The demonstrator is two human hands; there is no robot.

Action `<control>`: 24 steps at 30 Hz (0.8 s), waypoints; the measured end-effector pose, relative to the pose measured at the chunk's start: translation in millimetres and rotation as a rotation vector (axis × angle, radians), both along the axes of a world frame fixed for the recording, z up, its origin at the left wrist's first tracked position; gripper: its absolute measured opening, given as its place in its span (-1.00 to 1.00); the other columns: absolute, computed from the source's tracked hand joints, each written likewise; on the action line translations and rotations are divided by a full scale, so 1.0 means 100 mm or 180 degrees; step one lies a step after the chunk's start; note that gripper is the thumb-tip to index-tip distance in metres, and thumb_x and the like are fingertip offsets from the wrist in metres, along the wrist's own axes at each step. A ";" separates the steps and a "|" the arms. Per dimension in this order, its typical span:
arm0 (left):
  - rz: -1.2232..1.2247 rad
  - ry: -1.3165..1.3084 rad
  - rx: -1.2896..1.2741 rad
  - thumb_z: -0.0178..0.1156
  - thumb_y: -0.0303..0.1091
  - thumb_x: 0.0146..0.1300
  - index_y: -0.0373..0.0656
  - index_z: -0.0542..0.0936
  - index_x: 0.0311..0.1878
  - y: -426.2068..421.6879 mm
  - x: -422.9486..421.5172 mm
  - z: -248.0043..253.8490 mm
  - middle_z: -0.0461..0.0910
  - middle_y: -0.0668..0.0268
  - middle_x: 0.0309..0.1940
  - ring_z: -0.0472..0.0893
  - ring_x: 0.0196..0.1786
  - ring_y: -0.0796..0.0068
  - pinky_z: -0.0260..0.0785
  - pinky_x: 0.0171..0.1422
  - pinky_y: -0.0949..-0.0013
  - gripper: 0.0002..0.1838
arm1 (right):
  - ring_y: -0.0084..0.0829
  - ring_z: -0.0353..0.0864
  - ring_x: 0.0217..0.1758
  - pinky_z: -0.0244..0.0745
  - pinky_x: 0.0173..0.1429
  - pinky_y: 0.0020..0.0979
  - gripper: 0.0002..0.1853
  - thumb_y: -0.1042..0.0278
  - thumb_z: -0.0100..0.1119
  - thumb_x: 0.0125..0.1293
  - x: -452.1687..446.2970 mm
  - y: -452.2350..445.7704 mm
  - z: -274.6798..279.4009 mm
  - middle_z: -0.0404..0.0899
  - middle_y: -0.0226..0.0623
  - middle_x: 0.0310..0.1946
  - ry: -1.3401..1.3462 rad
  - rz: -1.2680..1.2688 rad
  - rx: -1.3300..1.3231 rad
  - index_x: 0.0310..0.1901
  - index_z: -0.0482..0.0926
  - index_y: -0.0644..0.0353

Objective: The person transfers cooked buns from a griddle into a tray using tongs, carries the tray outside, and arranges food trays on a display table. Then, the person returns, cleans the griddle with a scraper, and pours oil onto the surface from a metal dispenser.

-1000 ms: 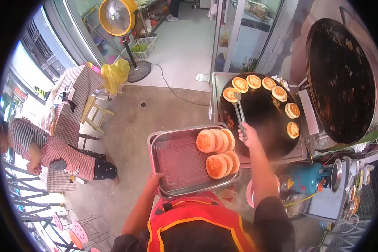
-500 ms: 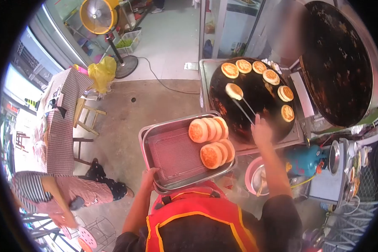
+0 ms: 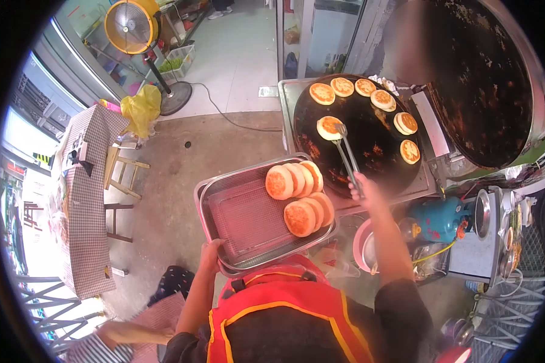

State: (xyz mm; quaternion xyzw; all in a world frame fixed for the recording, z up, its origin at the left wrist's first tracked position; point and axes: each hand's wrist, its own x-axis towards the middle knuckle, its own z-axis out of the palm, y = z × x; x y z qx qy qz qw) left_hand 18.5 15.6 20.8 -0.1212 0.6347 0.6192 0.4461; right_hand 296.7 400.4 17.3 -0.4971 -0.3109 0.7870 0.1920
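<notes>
My left hand (image 3: 211, 254) grips the near left corner of a metal tray (image 3: 207, 199) with a mesh bottom. Two leaning rows of browned flatbreads (image 3: 280, 183) fill the tray's right side. In my right hand (image 3: 367, 192) is a pair of metal tongs (image 3: 349, 158). The tips of the tongs are at a round flatbread (image 3: 329, 127) on the left part of the black griddle (image 3: 369, 154), one tip over its top and one by its edge. Several more flatbreads (image 3: 365, 88) lie in an arc along the griddle's far and right rim.
The griddle's big round lid (image 3: 484, 91) stands raised at the right. A teal gas cylinder (image 3: 439, 219) and a pink basin (image 3: 363, 245) are below it. At left are a checked-cloth table (image 3: 91, 212) and a yellow fan (image 3: 130, 27). Another person (image 3: 157, 317) is at lower left.
The flatbread at the tongs, tilted before with its pale side showing, now lies flat with its browned top up. The tongs have turned. The other person has moved nearer to my left side.
</notes>
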 end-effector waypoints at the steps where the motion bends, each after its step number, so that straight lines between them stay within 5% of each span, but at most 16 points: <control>1: 0.0026 -0.0003 -0.0003 0.04 -0.47 -0.03 -0.45 0.47 -0.38 0.01 0.01 0.01 0.50 0.13 -0.52 0.55 -0.52 0.30 0.47 -0.45 0.27 -0.81 | -0.63 0.27 -0.72 0.14 -0.69 -0.63 -0.76 0.18 0.11 0.16 -0.12 0.03 -0.06 0.39 -0.42 -0.63 0.0145 -0.0042 -0.0024 -0.34 0.46 0.19; 5: -0.0010 0.0006 -0.0052 0.04 -0.46 -0.02 -0.44 0.47 -0.38 -0.02 0.01 0.04 0.50 0.14 -0.52 0.54 -0.52 0.31 0.47 -0.44 0.29 -0.80 | -0.65 0.24 -0.72 0.12 -0.70 -0.62 -0.78 0.21 0.13 0.15 -0.35 0.04 -0.19 0.37 -0.44 -0.63 0.0141 -0.0216 0.0300 -0.32 0.45 0.19; 10: 0.0034 0.0021 0.0225 0.04 -0.45 -0.02 -0.47 0.47 -0.36 -0.12 -0.03 -0.31 0.51 0.13 -0.51 0.54 -0.52 0.32 0.46 -0.46 0.30 -0.78 | -0.69 0.21 -0.73 0.06 -0.72 -0.65 -0.84 0.26 0.11 0.17 -0.23 -0.31 0.36 0.36 -0.47 -0.64 -0.0141 -0.0110 0.0883 -0.33 0.45 0.16; 16: -0.0118 0.0113 0.0131 0.05 -0.43 0.00 -0.50 0.47 -0.36 -0.07 -0.03 -0.06 0.51 0.12 -0.52 0.54 -0.53 0.35 0.44 -0.51 0.33 -0.75 | -0.76 0.21 -0.72 0.05 -0.71 -0.68 -0.76 0.24 0.09 0.19 0.12 -0.97 0.97 0.35 -0.55 -0.63 -0.0652 0.0909 0.1521 -0.15 0.51 0.14; 19: -0.0186 0.0155 0.0095 0.04 -0.42 0.02 -0.50 0.47 -0.35 -0.09 -0.06 -0.12 0.51 0.13 -0.52 0.54 -0.53 0.35 0.43 -0.51 0.33 -0.75 | -0.71 0.33 -0.62 0.22 -0.58 -0.61 -0.68 0.24 0.11 0.16 0.05 -1.30 1.37 0.40 -0.54 -0.59 -0.1536 0.1742 0.1502 -0.07 0.49 0.19; 24: -0.0141 0.0052 0.0173 0.04 -0.42 0.04 -0.51 0.45 -0.29 -0.06 -0.03 -0.04 0.50 0.13 -0.49 0.54 -0.51 0.34 0.44 -0.48 0.32 -0.72 | -0.36 0.50 -0.35 0.35 -0.23 -0.37 -0.64 0.20 0.06 0.16 0.01 -1.54 0.83 0.52 -0.20 -0.43 -0.1518 0.2393 0.2842 -0.06 0.45 0.20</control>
